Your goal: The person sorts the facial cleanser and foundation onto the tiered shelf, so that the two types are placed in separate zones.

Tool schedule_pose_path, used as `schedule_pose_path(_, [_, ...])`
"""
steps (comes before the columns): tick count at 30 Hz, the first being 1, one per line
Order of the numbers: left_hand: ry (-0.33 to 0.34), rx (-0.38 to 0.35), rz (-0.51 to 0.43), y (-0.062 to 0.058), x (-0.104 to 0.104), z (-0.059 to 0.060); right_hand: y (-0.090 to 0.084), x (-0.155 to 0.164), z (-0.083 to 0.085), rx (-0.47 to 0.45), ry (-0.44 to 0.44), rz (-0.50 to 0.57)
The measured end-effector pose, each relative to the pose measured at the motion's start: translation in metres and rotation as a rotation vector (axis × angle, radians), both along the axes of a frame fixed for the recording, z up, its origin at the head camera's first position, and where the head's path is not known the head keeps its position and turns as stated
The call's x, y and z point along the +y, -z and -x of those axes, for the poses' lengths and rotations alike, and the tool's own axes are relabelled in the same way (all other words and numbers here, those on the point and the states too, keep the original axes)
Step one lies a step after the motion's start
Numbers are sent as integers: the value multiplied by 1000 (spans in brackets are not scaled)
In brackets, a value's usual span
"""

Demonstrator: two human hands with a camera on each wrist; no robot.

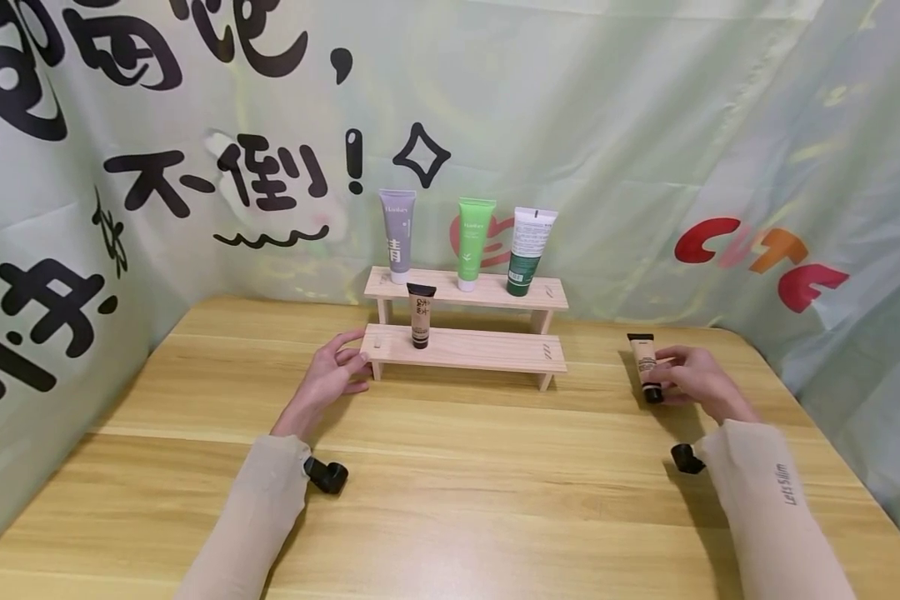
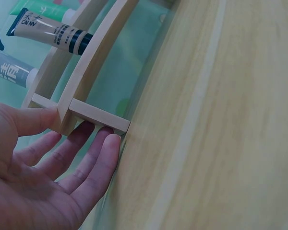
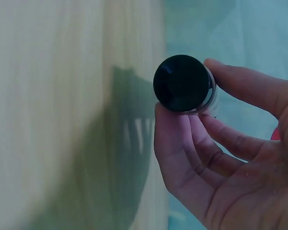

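Note:
A two-tier wooden shelf (image 1: 465,350) stands mid-table. Its upper step carries a lavender tube (image 1: 397,236), a green tube (image 1: 473,243) and a white-and-dark-green tube (image 1: 528,250). One beige tube with a black cap (image 1: 420,315) stands on the lower step. My left hand (image 1: 354,360) touches the lower step's left end. In the left wrist view my left hand (image 2: 62,163) has its thumb against the shelf (image 2: 86,81) corner and straight fingers along the leg. My right hand (image 1: 658,379) holds a second beige tube (image 1: 643,358) cap-down at the table's right. The right wrist view shows its black cap (image 3: 182,83) between thumb and fingers (image 3: 182,143).
The wooden table (image 1: 450,500) is ringed by a pale green printed cloth (image 1: 645,125) at the back and both sides. Black wrist cameras (image 1: 326,475) sit under both sleeves. The shelf's lower step has bare board to the right of its tube.

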State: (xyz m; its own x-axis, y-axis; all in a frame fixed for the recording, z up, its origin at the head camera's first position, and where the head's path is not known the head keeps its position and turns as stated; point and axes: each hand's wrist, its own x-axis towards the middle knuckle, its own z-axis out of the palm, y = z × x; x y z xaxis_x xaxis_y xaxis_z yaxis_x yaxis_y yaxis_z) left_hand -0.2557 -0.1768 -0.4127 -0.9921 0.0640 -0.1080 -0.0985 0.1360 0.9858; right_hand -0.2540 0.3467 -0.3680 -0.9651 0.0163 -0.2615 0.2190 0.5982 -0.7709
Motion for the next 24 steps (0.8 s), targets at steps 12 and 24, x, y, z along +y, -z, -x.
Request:
schedule_pose_path(12, [-4, -7, -9, -1, 1, -1, -5, -43, 2, 111, -60, 137])
schedule_pose_path(24, [-10, -11, -7, -2, 1, -1, -10, -78, -1, 273, -58, 260])
